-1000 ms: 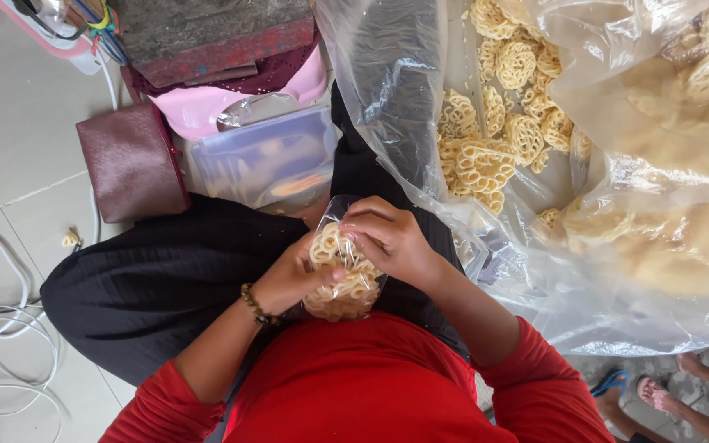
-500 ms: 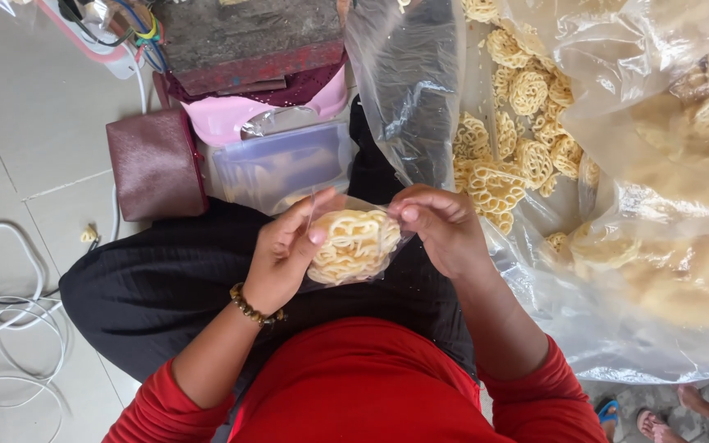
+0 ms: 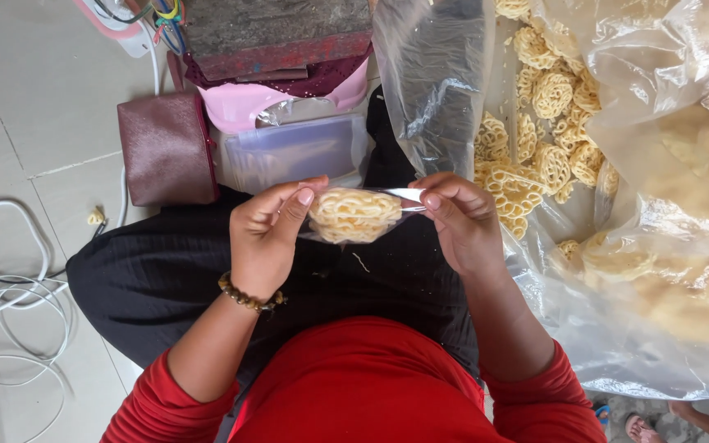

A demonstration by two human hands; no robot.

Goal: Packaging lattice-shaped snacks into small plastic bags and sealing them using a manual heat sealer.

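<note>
Here, small cracker bag (image 3: pixel 355 216) between both hands, big sack (image 3: pixel 617 271) rightward

I sit on the pale tiled floor (image 3: pixel 34 107) of what looks like a home where snacks get packed by hand. A huge clear plastic sack (image 3: pixel 617 246) of yellow lattice crackers (image 3: pixel 535 156) lies open just beside my knee. Ahead of me are a brown purse (image 3: pixel 166 148), a plastic tub (image 3: pixel 297 152) and a pink basin (image 3: pixel 248 102). White cables (image 3: pixel 2 295) loop over the tiles.
</note>
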